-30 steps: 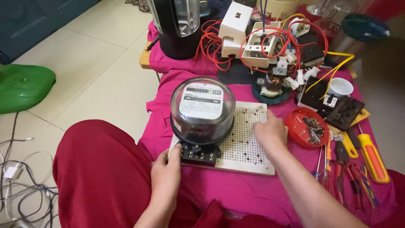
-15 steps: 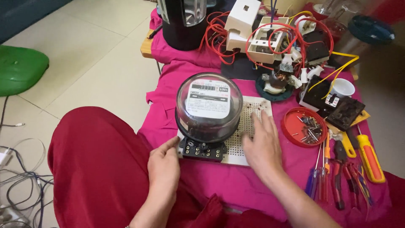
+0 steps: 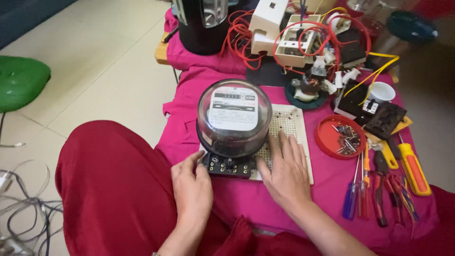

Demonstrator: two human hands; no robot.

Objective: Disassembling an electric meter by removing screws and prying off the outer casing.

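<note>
Round glass-domed meter (image 3: pixel 233 116) sits on the perforated board (image 3: pixel 289 124) — left hand (image 3: pixel 192 185) fingers its black terminal block (image 3: pixel 228 166), right hand (image 3: pixel 283 168) lies flat and open beside it, screwdrivers (image 3: pixel 360 189) untouched, no wires attached yet.

— What has moved since a second ago?

— The right hand (image 3: pixel 284 168). It lay further up on the white perforated board (image 3: pixel 289 124), right of the meter's glass dome (image 3: pixel 233 116); now it sits lower in the frame, palm flat on the board's near edge, fingers spread beside the dome.

— And the left hand (image 3: pixel 192 182)?

— It has crept up and inward (only slightly), fingertips now touching the black terminal block (image 3: pixel 227 166) at its left corner.
</note>
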